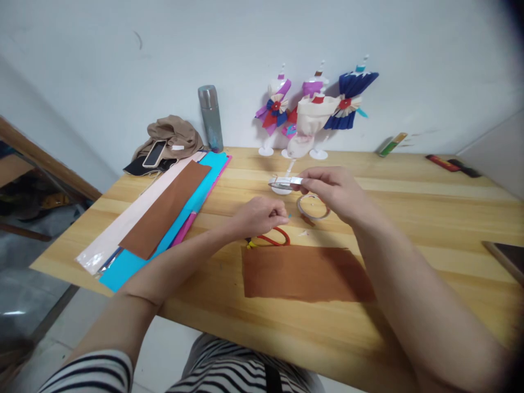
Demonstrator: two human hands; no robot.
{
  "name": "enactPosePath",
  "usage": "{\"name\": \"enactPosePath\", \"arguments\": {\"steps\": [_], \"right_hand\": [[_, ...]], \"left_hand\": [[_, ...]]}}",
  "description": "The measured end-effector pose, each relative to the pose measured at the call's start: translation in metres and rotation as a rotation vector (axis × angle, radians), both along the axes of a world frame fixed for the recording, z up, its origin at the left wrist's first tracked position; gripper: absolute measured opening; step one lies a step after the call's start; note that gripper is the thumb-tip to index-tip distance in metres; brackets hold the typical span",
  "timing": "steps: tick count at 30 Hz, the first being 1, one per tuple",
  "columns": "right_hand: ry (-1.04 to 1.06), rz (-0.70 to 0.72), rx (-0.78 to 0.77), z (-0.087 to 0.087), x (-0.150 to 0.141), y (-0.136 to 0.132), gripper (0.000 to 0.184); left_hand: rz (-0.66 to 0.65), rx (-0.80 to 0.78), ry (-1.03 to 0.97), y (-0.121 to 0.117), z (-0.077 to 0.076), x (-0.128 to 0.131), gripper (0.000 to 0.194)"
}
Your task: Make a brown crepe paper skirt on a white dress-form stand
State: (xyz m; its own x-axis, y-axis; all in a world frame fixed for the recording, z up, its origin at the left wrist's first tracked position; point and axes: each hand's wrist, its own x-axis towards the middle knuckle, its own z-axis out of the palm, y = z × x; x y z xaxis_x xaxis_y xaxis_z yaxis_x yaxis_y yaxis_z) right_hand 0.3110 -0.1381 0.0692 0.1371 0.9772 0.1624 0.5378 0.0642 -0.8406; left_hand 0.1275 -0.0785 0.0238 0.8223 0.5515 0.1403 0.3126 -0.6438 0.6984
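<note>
My right hand (pixel 329 188) is raised over the table, thumb and fingers pinching a thin roll of tape (pixel 282 182). Lower and to the left, my left hand (pixel 262 214) is closed with its fingertips together; whatever they hold, if anything, is too small to make out. Under it lie scissors with red handles (pixel 282 236), partly hidden by the hand. A second roll of tape (pixel 301 207) lies flat beneath my right hand. Nearest me, a brown rectangular sheet (pixel 303 273) is spread on the wooden table (pixel 196 297).
Small dress-form stands (pixel 315 120) wearing coloured paper line the wall. To the left are stacked coloured sheets (pixel 164 213), a phone (pixel 155 154), a brown cloth (pixel 174 134) and a thermos (pixel 210 120). A green tube (pixel 392 145) and a red object (pixel 442 162) lie back right.
</note>
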Motion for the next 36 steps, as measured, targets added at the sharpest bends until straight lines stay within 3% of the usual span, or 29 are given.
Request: {"name": "enactPosePath", "arguments": {"steps": [2,6,9,13,16,23,36], "right_hand": [[0.006,-0.001,0.002,-0.001,0.000,0.001,0.018],[0.004,0.003,-0.004,-0.001,0.000,0.002,0.017],[-0.014,0.007,-0.021,0.001,0.000,0.002,0.016],[-0.062,0.013,-0.024,-0.001,-0.001,0.003,0.018],[-0.110,0.019,-0.030,-0.003,-0.002,0.003,0.019],[-0.138,0.013,-0.036,-0.001,-0.002,0.001,0.018],[-0.070,-0.047,0.019,0.004,0.006,0.000,0.016]], "left_hand": [[0.049,-0.044,-0.021,0.001,0.001,-0.001,0.046],[0.199,-0.159,-0.157,0.009,0.009,-0.007,0.057],[0.306,-0.198,-0.298,0.013,0.018,-0.011,0.048],[0.376,-0.298,-0.364,0.010,0.024,-0.010,0.017],[0.409,-0.348,-0.379,0.007,0.022,-0.006,0.014],[0.364,-0.452,-0.409,0.010,0.020,-0.006,0.027],[0.325,-0.333,-0.253,0.015,0.004,-0.006,0.036]]}}
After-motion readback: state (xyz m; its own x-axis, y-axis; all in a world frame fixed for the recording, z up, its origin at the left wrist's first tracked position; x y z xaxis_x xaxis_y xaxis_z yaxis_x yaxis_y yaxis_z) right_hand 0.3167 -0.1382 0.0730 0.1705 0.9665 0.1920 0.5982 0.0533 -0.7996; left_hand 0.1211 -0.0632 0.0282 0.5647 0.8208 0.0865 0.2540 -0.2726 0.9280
